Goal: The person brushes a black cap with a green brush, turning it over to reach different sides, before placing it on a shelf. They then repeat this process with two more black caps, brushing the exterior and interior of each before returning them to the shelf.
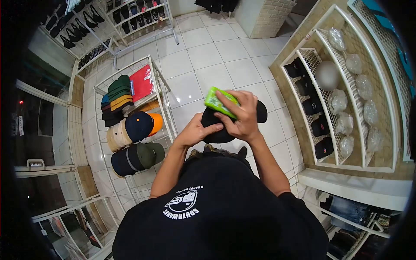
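Note:
A black cap (pixel 213 122) is held in front of my body, its brim showing at the right, beyond my right hand. My left hand (pixel 193 131) grips the cap's left edge, with the thumb laid over the fabric. Between the fingers and thumb of my right hand (pixel 243 113) is a bright green block-like thing (pixel 213 99) with pale markings on its side. It overlaps the crown of the cap in this view; I cannot tell its exact kind.
To the left, a white wire rack (pixel 149 58) carries rows of stacked caps (pixel 139 126) and a red packaged item (pixel 142 82). Slanted white shelves (pixel 333 149) on the right hold black caps and plastic-wrapped ones. Sandals hang at the upper left, over white floor tiles (pixel 212 54).

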Available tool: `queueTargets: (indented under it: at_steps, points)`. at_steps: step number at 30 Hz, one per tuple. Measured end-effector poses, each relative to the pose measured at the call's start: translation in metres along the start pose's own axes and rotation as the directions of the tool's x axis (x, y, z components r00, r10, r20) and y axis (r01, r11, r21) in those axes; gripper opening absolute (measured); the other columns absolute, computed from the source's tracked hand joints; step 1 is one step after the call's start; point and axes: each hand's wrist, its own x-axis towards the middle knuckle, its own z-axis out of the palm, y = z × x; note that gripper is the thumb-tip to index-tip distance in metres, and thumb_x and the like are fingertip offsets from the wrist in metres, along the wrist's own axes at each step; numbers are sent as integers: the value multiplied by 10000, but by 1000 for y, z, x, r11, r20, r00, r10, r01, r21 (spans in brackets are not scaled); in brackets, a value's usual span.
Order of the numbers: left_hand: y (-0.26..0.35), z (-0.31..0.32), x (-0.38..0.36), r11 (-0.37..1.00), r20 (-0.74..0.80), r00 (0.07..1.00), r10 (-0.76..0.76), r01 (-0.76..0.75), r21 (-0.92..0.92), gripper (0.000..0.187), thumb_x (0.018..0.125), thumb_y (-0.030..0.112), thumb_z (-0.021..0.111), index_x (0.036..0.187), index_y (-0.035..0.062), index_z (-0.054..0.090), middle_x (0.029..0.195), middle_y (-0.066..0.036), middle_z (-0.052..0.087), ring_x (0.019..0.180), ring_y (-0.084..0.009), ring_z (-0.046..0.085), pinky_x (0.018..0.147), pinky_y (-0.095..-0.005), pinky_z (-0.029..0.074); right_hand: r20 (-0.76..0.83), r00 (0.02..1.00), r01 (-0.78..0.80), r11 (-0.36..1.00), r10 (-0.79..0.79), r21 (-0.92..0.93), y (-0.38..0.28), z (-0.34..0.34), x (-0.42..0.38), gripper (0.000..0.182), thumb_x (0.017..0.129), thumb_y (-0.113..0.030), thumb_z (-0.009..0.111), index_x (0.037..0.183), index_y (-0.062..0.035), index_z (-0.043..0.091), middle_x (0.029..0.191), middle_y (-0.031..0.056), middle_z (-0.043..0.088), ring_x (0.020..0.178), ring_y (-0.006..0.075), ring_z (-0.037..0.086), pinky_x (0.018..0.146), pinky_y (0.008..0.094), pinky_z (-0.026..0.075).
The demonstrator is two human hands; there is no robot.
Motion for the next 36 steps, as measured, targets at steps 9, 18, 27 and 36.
queueTargets:
  at_steps: [9,18,27,36]
  points:
    - [6,-7,-4,986,-210,973,91,-118,-118,299,946,136,740,1193,-19,670,1061,-58,729,918,-112,690,837,-276,566,-54,983,-173,983,176,57,25,4,-37,664,778,-105,792,1414,-160,608,1280,132,613,1106,313,543,973,433,386]
    - [10,-10,10,921,-287,952,102,-199,-335,355,974,145,706,1287,9,610,1176,-72,707,1027,-152,690,899,-313,569,-100,989,-92,982,109,163,20,2,-25,678,752,-69,814,1399,-143,626,1293,167,590,1135,350,560,970,435,457]
    - [6,-15,14,862,-359,930,82,-247,-443,374,1005,158,662,1339,14,574,1241,-93,679,1085,-179,681,931,-337,567,-9,997,-71,955,76,288,7,25,-54,771,655,-23,824,1387,-154,617,1250,143,575,1150,336,547,994,432,434]
    - [0,-24,17,745,-365,916,166,-359,-563,421,1031,156,609,1404,-11,509,1328,-144,638,1179,-249,660,1020,-395,544,-16,968,-227,899,251,375,11,25,-55,661,760,-22,805,1384,-48,587,1257,144,557,1178,315,551,1072,411,411]
